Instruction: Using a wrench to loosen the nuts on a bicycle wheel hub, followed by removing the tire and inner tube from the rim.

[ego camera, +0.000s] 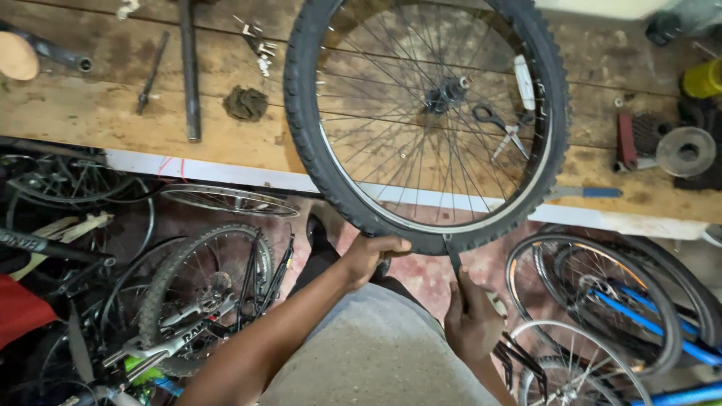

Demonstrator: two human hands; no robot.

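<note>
Standing on edge at upper centre of the frame, one bicycle wheel (429, 120) with a knobby black tyre leans over the front edge of the wooden workbench (98, 113). The left hand (372, 256) grips the tyre's lowest arc, fingers curled tight over the rubber. The right hand (470, 323), just right of it, is clamped around one dark tyre lever (453, 263) whose tip meets the tyre bead at the rim.

Seen through the spokes on the bench: one pair of black-handled scissors (500, 128). Left of the wheel lie one crumpled rag (246, 103) and one long dark bar (189, 71). At far right sit one grey disc (686, 152) and one yellow container (703, 79).

Below the bench, lower left, stands one complete bicycle (195, 301). Lower right holds three further wheels (594, 301), overlapping, beside a blue frame (662, 331).
</note>
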